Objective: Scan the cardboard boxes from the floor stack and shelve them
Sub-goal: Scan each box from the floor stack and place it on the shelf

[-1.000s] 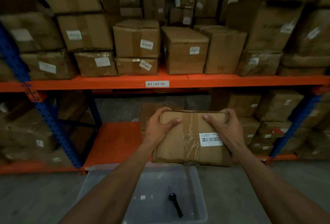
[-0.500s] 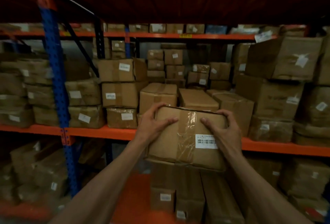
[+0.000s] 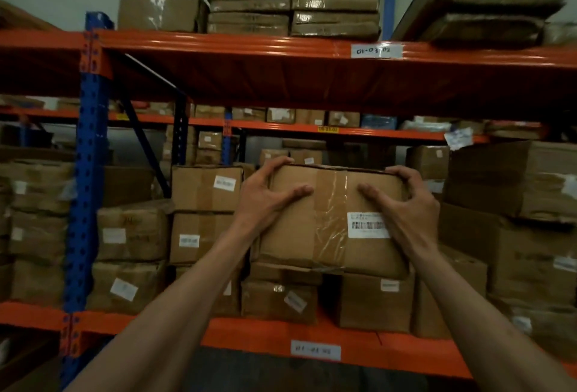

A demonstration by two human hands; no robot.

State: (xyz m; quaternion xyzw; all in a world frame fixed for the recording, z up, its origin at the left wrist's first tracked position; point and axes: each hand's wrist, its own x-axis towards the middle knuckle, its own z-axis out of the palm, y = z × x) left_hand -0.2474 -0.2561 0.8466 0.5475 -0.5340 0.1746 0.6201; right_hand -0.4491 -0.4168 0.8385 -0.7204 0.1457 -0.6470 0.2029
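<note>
We held the cardboard box (image 3: 331, 220) in the middle of the frame, up in front of the orange shelf (image 3: 249, 334). Our left hand (image 3: 265, 196) gripped its left side and our right hand (image 3: 406, 207) gripped its right side, thumbs on the front, fingers over the top edge.
</note>
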